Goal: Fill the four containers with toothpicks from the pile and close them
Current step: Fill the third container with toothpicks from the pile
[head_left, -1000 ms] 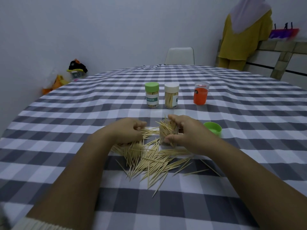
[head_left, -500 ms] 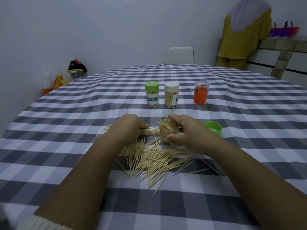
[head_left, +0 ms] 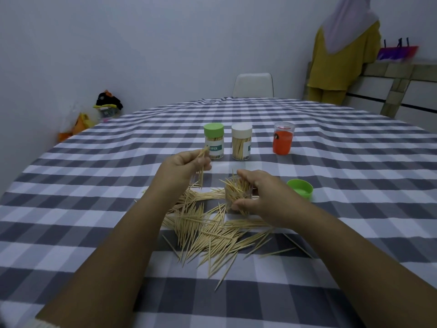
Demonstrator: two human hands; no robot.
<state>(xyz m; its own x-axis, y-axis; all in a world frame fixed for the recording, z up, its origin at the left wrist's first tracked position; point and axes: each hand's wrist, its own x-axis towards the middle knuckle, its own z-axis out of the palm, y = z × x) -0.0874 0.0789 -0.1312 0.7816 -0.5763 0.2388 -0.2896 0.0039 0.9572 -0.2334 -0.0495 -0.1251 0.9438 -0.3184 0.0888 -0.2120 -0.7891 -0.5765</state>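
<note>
The left hand [head_left: 186, 163] was raised above the surface [head_left: 354, 162], its fingers pinched around a small bunch of toothpicks [head_left: 201, 171] that hung tilted from the grip, just in front of the green-lidded jar. The right hand [head_left: 262, 197] gripped a clear open jar [head_left: 236, 196], thumb and fingers curled around its sides; the jar stood on the checked cloth, crammed with toothpicks poking out at odd angles. The loose pile [head_left: 208, 228] lay spread in front of that open jar and under both forearms, with stray sticks trailing toward the near edge. A green lid [head_left: 300, 191] rested upside down just to the right of the open jar. Behind the open jar, three more containers stood in a row: the green-lidded jar [head_left: 214, 144] with a label, a white-lidded jar [head_left: 241, 145] right beside it, both holding toothpicks, and an orange jar [head_left: 283, 141] farther right, set apart from the pair. Beyond the far edge of the surface stood a white chair [head_left: 253, 85], and a person in yellow clothing [head_left: 340, 65] stood at the right by a tiled counter.
</note>
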